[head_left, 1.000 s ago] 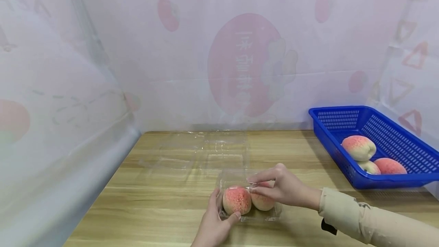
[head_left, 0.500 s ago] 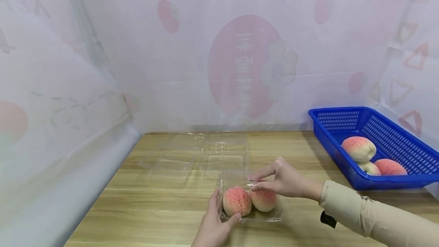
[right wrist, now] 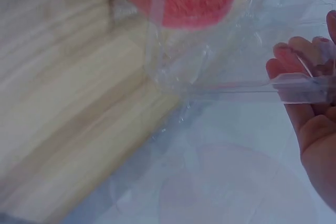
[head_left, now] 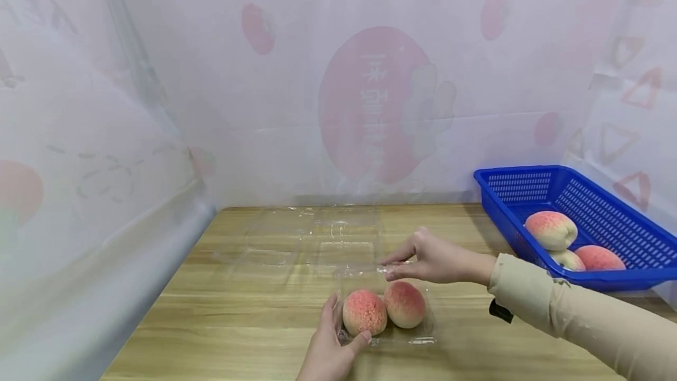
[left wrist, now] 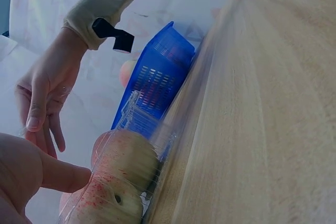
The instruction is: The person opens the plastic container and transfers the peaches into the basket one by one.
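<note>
A clear plastic clamshell box (head_left: 423, 340) sits on the wooden table near the front, holding two pink-and-cream peaches, one left (head_left: 365, 312) and one right (head_left: 405, 306). My left hand (head_left: 330, 348) grips the box's left side, thumb at its front rim; the left wrist view has that thumb (left wrist: 65, 176) close against a peach. With thumb and fingers, my right hand (head_left: 436, 260) pinches the free edge of the raised lid, beyond the peaches. The right wrist view shows the see-through lid (right wrist: 231, 88) reaching into these fingers.
At the right stands a blue perforated basket (head_left: 608, 277) with several peaches (head_left: 550, 229) inside. Behind the box, more clear plastic containers (head_left: 346, 246) lie at the table's back left, their outlines faint. A white printed cloth (head_left: 264, 134) hangs behind and along both sides.
My right hand has moved up and away from me with the lid's edge, uncovering the right peach more. The left hand and box base have stayed in place.
</note>
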A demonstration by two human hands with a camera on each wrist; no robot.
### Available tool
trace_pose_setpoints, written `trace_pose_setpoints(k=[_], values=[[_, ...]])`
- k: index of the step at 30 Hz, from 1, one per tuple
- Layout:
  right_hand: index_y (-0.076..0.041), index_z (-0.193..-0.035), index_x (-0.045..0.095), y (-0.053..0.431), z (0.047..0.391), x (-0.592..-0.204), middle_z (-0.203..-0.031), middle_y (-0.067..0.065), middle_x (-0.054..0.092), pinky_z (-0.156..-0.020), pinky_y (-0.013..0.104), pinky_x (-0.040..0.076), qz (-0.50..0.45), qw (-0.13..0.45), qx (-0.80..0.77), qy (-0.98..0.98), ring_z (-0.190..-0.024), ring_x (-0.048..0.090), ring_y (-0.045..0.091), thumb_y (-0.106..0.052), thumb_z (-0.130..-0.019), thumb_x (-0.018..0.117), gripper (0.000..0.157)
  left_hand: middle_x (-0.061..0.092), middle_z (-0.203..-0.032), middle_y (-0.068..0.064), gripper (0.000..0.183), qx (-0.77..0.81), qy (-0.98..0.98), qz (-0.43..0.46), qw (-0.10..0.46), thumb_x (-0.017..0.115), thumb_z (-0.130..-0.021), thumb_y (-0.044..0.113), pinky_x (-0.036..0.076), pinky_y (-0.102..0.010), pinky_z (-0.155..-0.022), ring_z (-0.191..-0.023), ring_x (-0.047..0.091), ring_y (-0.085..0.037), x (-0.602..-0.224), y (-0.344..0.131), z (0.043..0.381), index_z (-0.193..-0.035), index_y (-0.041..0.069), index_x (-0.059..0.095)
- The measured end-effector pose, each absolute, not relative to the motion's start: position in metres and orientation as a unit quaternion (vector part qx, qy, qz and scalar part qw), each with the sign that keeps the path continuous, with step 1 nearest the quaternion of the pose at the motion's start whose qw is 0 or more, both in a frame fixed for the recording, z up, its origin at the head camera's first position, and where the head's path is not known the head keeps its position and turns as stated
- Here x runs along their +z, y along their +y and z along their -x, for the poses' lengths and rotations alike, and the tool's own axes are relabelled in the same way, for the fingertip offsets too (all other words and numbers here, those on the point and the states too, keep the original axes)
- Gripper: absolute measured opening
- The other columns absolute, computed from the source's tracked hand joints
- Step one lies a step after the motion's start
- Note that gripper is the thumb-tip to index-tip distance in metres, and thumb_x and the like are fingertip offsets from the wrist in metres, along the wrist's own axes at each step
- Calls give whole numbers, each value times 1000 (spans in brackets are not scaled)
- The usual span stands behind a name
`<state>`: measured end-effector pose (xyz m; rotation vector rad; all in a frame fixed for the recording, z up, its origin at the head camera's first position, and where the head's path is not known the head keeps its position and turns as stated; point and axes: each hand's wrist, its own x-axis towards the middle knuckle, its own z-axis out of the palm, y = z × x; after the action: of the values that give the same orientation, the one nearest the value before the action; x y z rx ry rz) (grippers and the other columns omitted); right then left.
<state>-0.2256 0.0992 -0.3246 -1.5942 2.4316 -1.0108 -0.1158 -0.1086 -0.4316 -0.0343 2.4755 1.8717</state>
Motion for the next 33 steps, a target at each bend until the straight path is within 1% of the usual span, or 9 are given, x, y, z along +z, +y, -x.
trace_pose_setpoints(k=[3, 5, 8, 13, 20, 24, 29, 31, 33], values=[[-11, -100, 68, 98, 232, -318, -92, -4, 66, -65, 18, 51, 507, 51, -326, 797, -68, 61, -1, -21, -80, 67, 22, 23, -138, -28, 102, 600, 800, 4, 13, 73, -71, 38, 18, -54, -100, -124, 26, -39, -430, -108, 114, -139, -2, 8], [-11, -102, 68, 97, 238, -315, -95, -3, 65, -69, 21, 51, 502, 61, -327, 798, -77, 62, 3, -21, -81, 66, 23, 23, -138, -30, 102, 601, 799, 1, 8, 72, -72, 38, 19, -55, -99, -123, 26, -41, -429, -109, 113, -139, -3, 8], [-15, -105, 67, 98, 250, -315, -95, -7, 65, -66, 22, 52, 500, 57, -320, 803, -75, 62, 3, -23, -82, 65, 24, 23, -137, -30, 103, 598, 802, 0, 4, 71, -72, 40, 19, -55, -99, -123, 27, -41, -431, -109, 113, -139, -3, 7], [-17, -107, 66, 98, 258, -312, -92, -9, 66, -58, 24, 52, 502, 20, -292, 814, -69, 61, 2, -25, -86, 61, 24, 22, -138, -29, 103, 595, 804, 4, 13, 71, -73, 41, 20, -53, -99, -123, 27, -40, -433, -109, 115, -139, -3, 6], [-14, -112, 63, 97, 266, -310, -89, -10, 66, -58, 22, 50, 497, -6, -273, 824, -72, 60, 0, -24, -89, 56, 26, 19, -138, -32, 100, 601, 799, 1, 16, 72, -74, 32, 18, -53, -100, -124, 24, -41, -429, -108, 114, -139, -5, 5], [-12, -110, 64, 96, 273, -312, -85, -12, 66, -55, 21, 50, 493, -29, -279, 823, -70, 60, 0, -22, -90, 56, 24, 21, -138, -29, 101, 594, 805, 10, 17, 72, -73, 36, 19, -51, -100, -124, 26, -38, -428, -108, 114, -139, -4, 6], [-11, -102, 68, 97, 279, -313, -85, -7, 67, -57, 19, 50, 488, -98, -284, 820, -66, 60, 1, -23, -86, 60, 21, 20, -138, -31, 102, 595, 803, 1, 21, 71, -74, 38, 20, -54, -99, -123, 25, -41, -429, -109, 114, -139, -4, 5], [-11, -100, 69, 97, 281, -313, -85, -6, 67, -56, 19, 49, 486, -117, -282, 819, -65, 59, 0, -23, -86, 61, 20, 19, -137, -33, 101, 600, 800, -7, 18, 71, -75, 36, 21, -56, -98, -122, 24, -45, -430, -109, 114, -138, -6, 4], [-11, -101, 68, 97, 283, -314, -84, -6, 67, -53, 20, 48, 487, -126, -279, 818, -61, 56, -1, -22, -86, 60, 20, 19, -138, -32, 101, 599, 800, -5, 19, 71, -75, 37, 21, -55, -98, -123, 25, -43, -431, -109, 114, -139, -5, 4]])
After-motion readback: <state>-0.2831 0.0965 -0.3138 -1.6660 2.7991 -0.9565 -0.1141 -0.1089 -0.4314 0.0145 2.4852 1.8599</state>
